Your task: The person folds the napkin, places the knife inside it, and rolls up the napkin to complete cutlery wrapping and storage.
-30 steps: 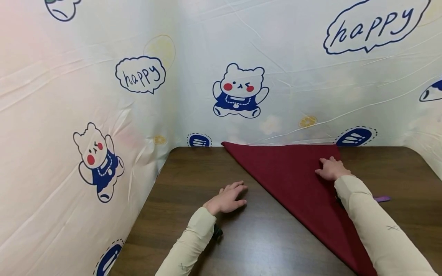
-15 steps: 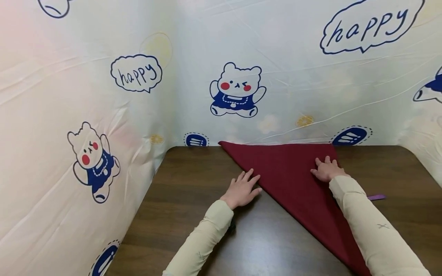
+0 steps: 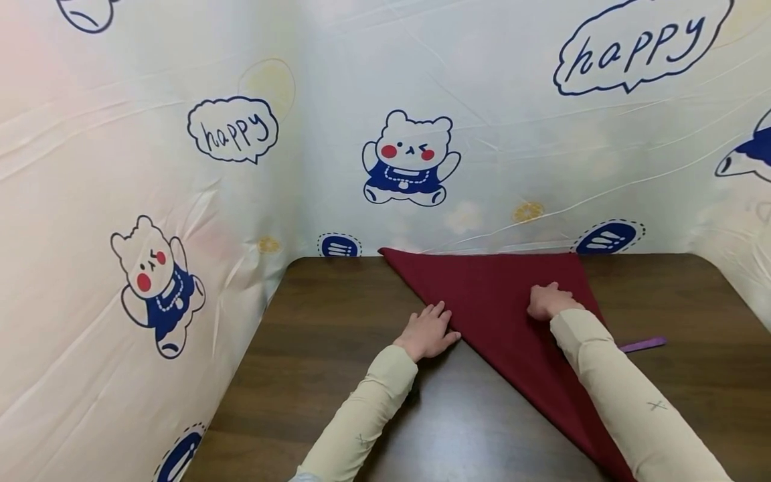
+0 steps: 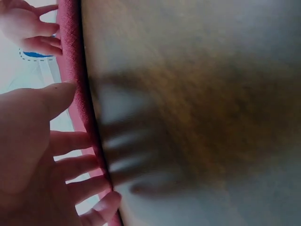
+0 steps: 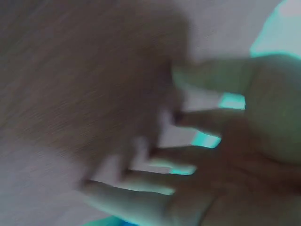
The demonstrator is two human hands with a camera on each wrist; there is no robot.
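Observation:
A dark red cloth (image 3: 494,294), folded into a triangle, lies on the wooden table with its long slanted edge facing left. At that folded edge my left hand (image 3: 426,331) rests with spread, nearly straight fingers. The left wrist view shows its thumb and fingertips (image 4: 107,203) against the fold (image 4: 74,56). Over the upper right part of the cloth is my right hand (image 3: 549,301), palm down. Its fingers (image 5: 183,155) are spread and slightly bent in the blurred right wrist view, touching the fabric without any visible pinch.
To the right of the cloth a purple strip (image 3: 644,345) lies partly behind my right forearm. The table (image 3: 325,321) backs onto a printed curtain (image 3: 337,134) with bears and "happy" bubbles. The cloth's upper edge reaches the table's far edge.
My left hand has moved right and forward from the bare table onto the cloth's folded edge. My right hand has slid left across the cloth, uncovering more of the purple strip.

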